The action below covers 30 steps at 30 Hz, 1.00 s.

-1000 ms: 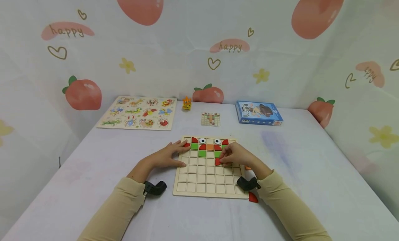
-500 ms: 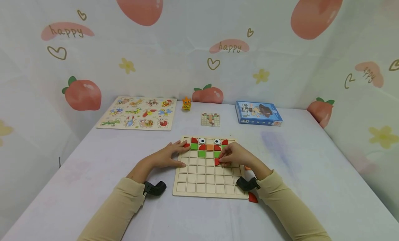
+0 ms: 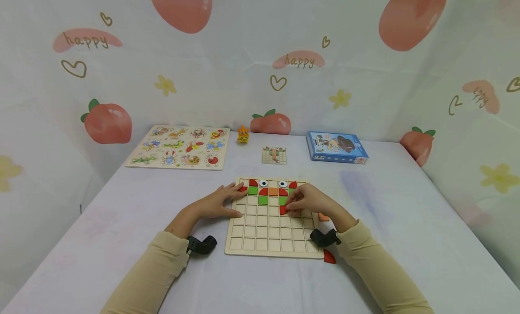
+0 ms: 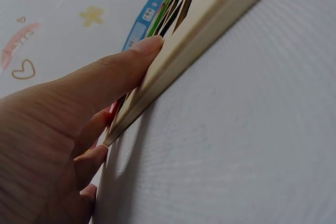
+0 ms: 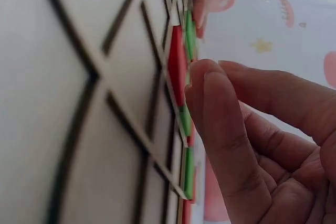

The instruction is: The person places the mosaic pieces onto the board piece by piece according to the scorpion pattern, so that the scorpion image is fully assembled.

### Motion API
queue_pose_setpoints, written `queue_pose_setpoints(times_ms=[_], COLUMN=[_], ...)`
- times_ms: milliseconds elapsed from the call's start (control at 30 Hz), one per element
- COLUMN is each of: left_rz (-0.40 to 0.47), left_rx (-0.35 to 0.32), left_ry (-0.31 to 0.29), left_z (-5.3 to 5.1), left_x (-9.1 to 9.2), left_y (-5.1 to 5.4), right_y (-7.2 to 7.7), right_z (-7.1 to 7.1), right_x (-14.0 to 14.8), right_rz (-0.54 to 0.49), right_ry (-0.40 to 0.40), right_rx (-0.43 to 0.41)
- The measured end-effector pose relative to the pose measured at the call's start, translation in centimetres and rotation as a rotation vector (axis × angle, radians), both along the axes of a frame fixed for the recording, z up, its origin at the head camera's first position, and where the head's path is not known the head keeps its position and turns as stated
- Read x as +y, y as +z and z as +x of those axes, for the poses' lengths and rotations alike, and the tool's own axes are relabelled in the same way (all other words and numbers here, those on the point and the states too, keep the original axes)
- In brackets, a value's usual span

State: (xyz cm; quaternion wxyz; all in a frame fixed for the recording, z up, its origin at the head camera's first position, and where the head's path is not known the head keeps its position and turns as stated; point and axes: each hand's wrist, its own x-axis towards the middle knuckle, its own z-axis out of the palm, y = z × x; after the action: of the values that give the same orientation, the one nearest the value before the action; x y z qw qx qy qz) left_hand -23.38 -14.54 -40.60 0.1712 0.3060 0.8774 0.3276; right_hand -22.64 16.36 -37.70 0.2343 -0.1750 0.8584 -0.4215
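A wooden grid board (image 3: 262,245) lies flat on the table, with red, green and orange tiles and two eye tiles in its upper rows. My left hand (image 3: 211,204) rests spread on its left edge, thumb on the rim and fingertips by a red tile (image 3: 243,189); the left wrist view shows the thumb (image 4: 115,72) on the edge. My right hand (image 3: 312,203) is over the right side, thumb and index finger close together at the lowest red tile (image 3: 282,210). In the right wrist view that red tile (image 5: 177,66) lies in its cell beside the fingertips, with nothing visible pinched between them.
An orange piece (image 3: 323,217) and a red piece (image 3: 329,257) lie by the board's right edge. Behind stand an insect puzzle board (image 3: 187,147), a small orange toy (image 3: 243,135), a pattern card (image 3: 274,155) and a blue box (image 3: 338,147).
My right hand and wrist have shifted slightly up and right, showing more of the orange piece. My left hand has stayed in place, and the lowest red tile has not visibly moved.
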Motion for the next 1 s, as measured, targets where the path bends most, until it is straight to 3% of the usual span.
queue_pose_setpoints(times_ms=[333,600,1000], left_rz=[-0.01,-0.021,-0.019], left_rx=[0.011,0.013,0.012], left_ry=[-0.006,-0.003,-0.005], left_z=[0.0,0.0,0.1], left_x=[0.0,0.0,0.0], left_y=[0.0,0.0,0.1], right_y=[1.8,1.9,2.1], right_z=[1.2,2.8,6.0], right_x=[2.4,4.6,7.0], right_rz=[0.039,0.116,0.132], right_ry=[0.039,0.04,0.015], right_rx=[0.03,0.066,0.021])
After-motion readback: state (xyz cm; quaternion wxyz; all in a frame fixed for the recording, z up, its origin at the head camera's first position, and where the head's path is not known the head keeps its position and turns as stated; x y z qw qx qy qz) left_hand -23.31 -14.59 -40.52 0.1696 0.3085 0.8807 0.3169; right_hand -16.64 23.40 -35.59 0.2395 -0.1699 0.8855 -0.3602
